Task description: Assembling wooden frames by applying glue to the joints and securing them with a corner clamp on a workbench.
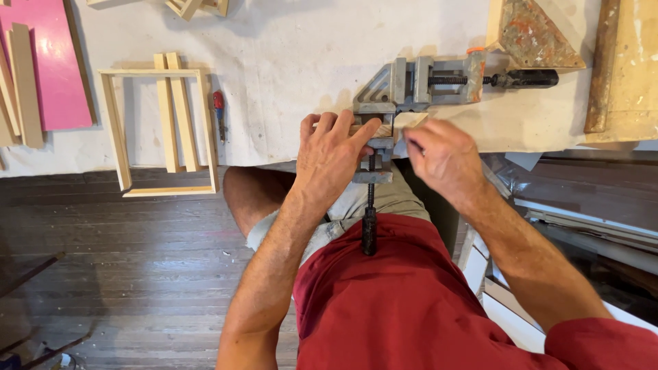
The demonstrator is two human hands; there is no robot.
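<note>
**A:** So we've got the corner clamp (404, 92) sitting at the table (288, 41) edge, two wood strips (401, 125) meeting in its corner. Our left hand (332, 154) is spread flat over the left strip, fingers pressing it down, not wrapped round anything. Right hand (442, 154) is at the other strip, fingers pinched close, but it's blurred, so we can't tell if it really grips the wood.

**B:** Yeah. One screw handle (524, 79) points off to the right, the other (369, 229) hangs down off the edge toward our lap. Neither hand is on a handle.

**A:** We'd say the trick here is seating both ends tight into the corner and flat on the clamp bed before any tightening. Keep the left palm pushing down so the strip doesn't ride up.

**B:** Agreed, and snug the screws a bit at a time, or the joint probably creeps. Finished frame (161, 130) and screwdriver (218, 109) lie well off left.
</note>
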